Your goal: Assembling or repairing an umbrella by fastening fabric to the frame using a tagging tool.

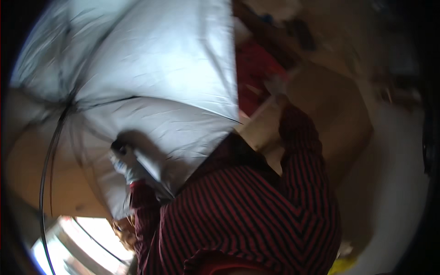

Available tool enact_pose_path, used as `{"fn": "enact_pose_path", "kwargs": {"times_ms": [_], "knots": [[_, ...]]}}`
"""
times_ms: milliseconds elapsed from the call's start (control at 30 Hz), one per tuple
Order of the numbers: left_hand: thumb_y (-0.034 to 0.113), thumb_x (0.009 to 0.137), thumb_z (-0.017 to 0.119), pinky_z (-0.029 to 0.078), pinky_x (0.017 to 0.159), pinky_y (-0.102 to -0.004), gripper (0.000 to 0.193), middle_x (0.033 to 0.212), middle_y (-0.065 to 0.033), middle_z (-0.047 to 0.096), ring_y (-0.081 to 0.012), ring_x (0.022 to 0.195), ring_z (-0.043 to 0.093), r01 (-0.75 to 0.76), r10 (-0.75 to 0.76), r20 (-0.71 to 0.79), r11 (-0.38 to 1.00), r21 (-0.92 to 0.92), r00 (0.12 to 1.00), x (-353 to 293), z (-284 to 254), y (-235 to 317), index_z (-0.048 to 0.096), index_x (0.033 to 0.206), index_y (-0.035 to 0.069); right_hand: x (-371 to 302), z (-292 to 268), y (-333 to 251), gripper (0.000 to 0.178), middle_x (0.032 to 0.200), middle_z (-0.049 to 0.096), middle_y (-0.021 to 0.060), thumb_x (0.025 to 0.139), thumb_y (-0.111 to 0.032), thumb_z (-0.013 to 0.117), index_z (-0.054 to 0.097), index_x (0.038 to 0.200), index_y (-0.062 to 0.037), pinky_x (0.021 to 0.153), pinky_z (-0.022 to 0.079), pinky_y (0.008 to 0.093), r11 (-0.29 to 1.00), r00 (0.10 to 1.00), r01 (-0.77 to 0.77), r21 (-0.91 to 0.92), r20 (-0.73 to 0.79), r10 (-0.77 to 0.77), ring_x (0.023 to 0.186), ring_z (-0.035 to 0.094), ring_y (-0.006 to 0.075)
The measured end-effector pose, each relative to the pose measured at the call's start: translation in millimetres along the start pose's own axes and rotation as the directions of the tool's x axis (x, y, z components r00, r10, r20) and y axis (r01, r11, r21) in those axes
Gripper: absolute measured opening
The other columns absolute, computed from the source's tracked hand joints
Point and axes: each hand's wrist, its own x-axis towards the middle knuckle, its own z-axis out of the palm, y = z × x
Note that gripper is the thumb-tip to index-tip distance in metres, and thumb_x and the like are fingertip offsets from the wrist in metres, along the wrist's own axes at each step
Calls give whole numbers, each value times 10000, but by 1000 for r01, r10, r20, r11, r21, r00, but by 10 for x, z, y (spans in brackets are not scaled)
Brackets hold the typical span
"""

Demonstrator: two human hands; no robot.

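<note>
A large open umbrella with a silvery lining and dark ribs fills the left half of the view; its ribs meet at the far left. My left hand, in a light glove, is closed in front of the lining around a dark piece that looks like the umbrella's handle. My right hand reaches forward to the right of the canopy, beside a red piece and a brown board-like surface. It is smeared by motion, so its fingers and anything in them cannot be made out.
A long dark curved rib runs down the left side. Bright light comes from an opening at the lower left. A dark object lies at the far right of centre, and something yellow shows at the lower right.
</note>
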Motion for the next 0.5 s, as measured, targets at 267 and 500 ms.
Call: {"fn": "enact_pose_path", "kwargs": {"times_ms": [267,500], "knots": [[339,752,699,511,778,-455,441,1058,-166,592,-367,951,616,180,-179,18,980,-89,984,69,43,442,586,1130,143,611,511,1091,633,1270,547,225,921,-595,408,648,1146,-55,1021,385,485,870,894,-63,-489,-415,-168,1206,490,371],[310,766,680,510,783,-458,413,1052,-143,625,-358,945,628,204,-202,67,978,-33,977,90,2,253,581,1129,140,572,15,450,422,1187,596,177,905,-396,558,627,1114,-35,842,489,427,848,964,34,529,-241,112,1044,589,275]]}}
